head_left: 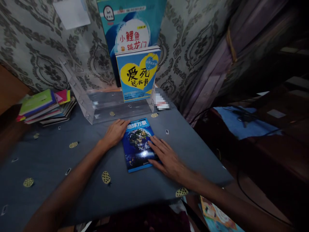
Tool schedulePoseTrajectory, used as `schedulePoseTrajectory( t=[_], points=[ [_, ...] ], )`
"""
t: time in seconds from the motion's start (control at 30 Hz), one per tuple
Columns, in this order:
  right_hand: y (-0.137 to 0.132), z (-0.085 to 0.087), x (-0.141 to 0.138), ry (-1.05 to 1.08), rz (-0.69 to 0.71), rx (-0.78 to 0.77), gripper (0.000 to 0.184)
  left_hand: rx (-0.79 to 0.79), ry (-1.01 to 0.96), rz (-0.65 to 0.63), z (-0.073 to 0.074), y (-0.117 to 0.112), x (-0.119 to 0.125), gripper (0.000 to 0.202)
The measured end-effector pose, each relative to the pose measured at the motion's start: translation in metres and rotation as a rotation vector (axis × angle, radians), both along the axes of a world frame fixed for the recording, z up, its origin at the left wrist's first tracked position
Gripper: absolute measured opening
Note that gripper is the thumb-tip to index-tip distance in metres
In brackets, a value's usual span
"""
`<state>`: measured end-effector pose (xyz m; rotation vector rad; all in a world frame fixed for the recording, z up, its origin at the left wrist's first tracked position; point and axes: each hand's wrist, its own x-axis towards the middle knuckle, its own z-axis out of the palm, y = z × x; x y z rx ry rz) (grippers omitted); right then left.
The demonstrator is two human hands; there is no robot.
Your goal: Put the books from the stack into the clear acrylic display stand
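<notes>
A dark blue book (137, 145) with an Earth picture on its cover lies flat on the grey-blue tablecloth (72, 161). My left hand (116, 132) rests at the book's upper left corner, fingers curled against its edge. My right hand (166, 156) lies flat on the book's right side with fingers stretched out. Behind the book stands a clear acrylic book stand (106, 103). In it a blue book with a yellow heart (138, 73) stands upright, with a larger blue book (131, 25) behind it against the wall.
A pile of colourful books (45, 106) lies at the table's far left. Patterned wallpaper backs the table, a curtain (217, 58) hangs at the right. Dark furniture with a blue cloth (241, 124) stands to the right. More books (217, 216) lie below the table's near right edge.
</notes>
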<state>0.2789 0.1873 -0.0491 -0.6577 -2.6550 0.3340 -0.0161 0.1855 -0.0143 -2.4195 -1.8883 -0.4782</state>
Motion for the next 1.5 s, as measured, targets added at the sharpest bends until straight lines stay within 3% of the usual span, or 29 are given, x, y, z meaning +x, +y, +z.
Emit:
schedulePoseTrajectory(
  t=[0.1,0.23,0.4,0.5,0.6,0.8,0.97,1.13,1.3,1.5],
  points=[
    [0.000,-0.002,0.004,-0.006,-0.008,-0.012,0.067,0.006,-0.081,0.098,0.004,0.001,0.005,0.033],
    [0.001,-0.003,0.009,0.009,-0.016,-0.052,0.076,-0.129,-0.223,0.241,0.012,0.004,-0.001,0.031],
    [0.007,-0.006,0.011,0.078,-0.004,-0.099,0.088,-0.448,-0.808,0.181,0.028,0.009,-0.017,0.036],
    [0.012,-0.003,0.010,0.100,0.004,-0.124,0.094,-0.515,-1.139,0.190,0.032,0.008,-0.017,0.036],
    [0.015,0.003,0.009,0.087,-0.001,-0.140,0.099,-0.531,-1.385,0.218,0.030,0.006,-0.011,0.035],
    [0.014,0.007,0.008,0.104,-0.016,-0.153,0.104,-0.474,-1.561,0.230,0.017,0.002,-0.007,0.039],
    [0.015,0.005,0.009,0.124,-0.047,-0.174,0.109,-0.469,-1.738,0.165,0.009,-0.003,0.003,0.042],
    [0.017,0.003,0.011,0.209,-0.074,-0.245,0.088,-0.415,-1.603,0.199,0.001,0.000,0.013,0.045],
    [0.017,0.006,0.011,0.286,-0.155,-0.336,0.063,-0.308,-1.430,0.225,0.001,0.007,0.004,0.048],
    [0.020,0.015,0.007,0.276,-0.166,-0.284,0.047,-0.214,-1.073,0.189,0.010,0.006,-0.013,0.028]
  ],
)
